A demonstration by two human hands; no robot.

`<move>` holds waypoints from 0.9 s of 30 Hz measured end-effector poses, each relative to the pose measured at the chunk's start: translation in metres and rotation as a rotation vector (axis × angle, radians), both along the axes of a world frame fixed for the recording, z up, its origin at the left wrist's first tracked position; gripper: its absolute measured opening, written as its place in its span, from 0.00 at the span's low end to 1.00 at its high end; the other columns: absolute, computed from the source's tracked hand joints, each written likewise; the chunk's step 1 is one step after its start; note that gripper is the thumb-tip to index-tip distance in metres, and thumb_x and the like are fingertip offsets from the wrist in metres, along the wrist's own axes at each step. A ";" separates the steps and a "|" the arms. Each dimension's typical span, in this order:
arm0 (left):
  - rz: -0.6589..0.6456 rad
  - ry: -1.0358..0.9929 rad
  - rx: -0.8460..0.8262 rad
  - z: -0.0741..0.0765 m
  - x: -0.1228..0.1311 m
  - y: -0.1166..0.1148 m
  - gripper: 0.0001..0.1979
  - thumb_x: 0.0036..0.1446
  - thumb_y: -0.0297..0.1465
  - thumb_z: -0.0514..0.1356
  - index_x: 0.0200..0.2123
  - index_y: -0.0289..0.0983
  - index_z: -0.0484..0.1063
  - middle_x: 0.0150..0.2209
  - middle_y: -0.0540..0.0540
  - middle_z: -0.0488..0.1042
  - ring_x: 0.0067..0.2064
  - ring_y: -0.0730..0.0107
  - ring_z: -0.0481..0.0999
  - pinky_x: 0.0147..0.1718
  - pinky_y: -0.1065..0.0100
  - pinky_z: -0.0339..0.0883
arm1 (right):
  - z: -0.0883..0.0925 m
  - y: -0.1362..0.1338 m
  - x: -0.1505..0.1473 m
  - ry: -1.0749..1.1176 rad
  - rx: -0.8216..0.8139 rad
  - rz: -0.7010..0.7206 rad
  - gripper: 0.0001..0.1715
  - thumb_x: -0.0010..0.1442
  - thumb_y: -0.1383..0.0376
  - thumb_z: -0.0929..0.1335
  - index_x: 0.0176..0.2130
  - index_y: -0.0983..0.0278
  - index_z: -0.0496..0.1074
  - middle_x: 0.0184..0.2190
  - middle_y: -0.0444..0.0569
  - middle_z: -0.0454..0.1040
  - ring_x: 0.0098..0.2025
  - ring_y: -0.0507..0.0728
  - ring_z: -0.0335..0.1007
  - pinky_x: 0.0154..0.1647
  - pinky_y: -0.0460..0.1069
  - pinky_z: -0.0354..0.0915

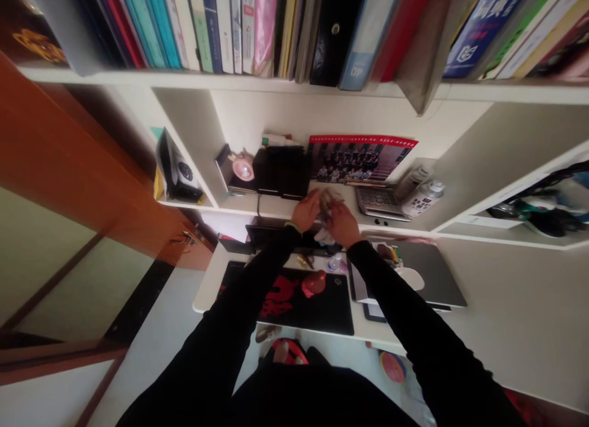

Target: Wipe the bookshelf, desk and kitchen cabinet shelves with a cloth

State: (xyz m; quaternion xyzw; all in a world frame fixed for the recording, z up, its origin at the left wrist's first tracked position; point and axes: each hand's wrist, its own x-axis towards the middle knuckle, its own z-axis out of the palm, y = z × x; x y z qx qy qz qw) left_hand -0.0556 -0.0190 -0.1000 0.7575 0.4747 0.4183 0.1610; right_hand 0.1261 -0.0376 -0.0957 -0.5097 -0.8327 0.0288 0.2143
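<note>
Both of my hands reach up to the lower shelf [276,207] above the desk. My left hand [305,211] and my right hand [341,221] meet around a small brownish, crumpled-looking object [327,200] that I cannot identify. The fingers of both hands are curled onto it. A black box [281,171] stands just left of my left hand. A calculator [380,202] lies just right of my right hand. A group photo with a red top band [361,157] leans against the shelf back behind my hands.
Books and binders [257,28] fill the top shelf. On the desk below lie a black and red mat [299,301], a reddish round object [315,281], a closed grey laptop [430,273] and small clutter. An orange-brown door [69,169] is at left.
</note>
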 end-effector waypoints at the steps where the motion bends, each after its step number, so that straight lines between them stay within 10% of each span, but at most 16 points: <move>1: 0.000 0.004 0.001 0.000 0.000 0.000 0.27 0.76 0.33 0.45 0.71 0.31 0.69 0.73 0.34 0.70 0.75 0.58 0.70 0.77 0.50 0.62 | -0.003 -0.004 0.005 -0.002 0.019 -0.047 0.35 0.65 0.67 0.64 0.68 0.76 0.70 0.71 0.71 0.69 0.75 0.73 0.60 0.78 0.69 0.56; 9: 0.012 0.012 -0.002 -0.003 0.001 0.000 0.27 0.78 0.34 0.46 0.71 0.30 0.69 0.71 0.31 0.72 0.74 0.57 0.72 0.76 0.53 0.64 | 0.004 0.026 -0.007 -0.028 0.040 -0.303 0.38 0.66 0.57 0.66 0.62 0.88 0.68 0.64 0.87 0.69 0.70 0.83 0.61 0.71 0.76 0.56; 22: -0.079 -0.050 0.112 -0.012 0.010 -0.002 0.28 0.78 0.40 0.46 0.71 0.35 0.69 0.74 0.36 0.70 0.79 0.56 0.62 0.80 0.48 0.55 | 0.006 0.062 -0.052 -0.044 -0.090 0.138 0.33 0.62 0.70 0.64 0.64 0.77 0.74 0.65 0.73 0.76 0.70 0.69 0.68 0.77 0.65 0.57; 27: -0.101 0.029 0.251 -0.019 -0.036 -0.043 0.26 0.78 0.41 0.48 0.69 0.38 0.71 0.73 0.35 0.71 0.79 0.55 0.62 0.77 0.44 0.62 | -0.010 0.021 -0.038 0.092 0.055 0.119 0.34 0.61 0.69 0.65 0.64 0.70 0.75 0.64 0.66 0.78 0.68 0.70 0.70 0.75 0.66 0.62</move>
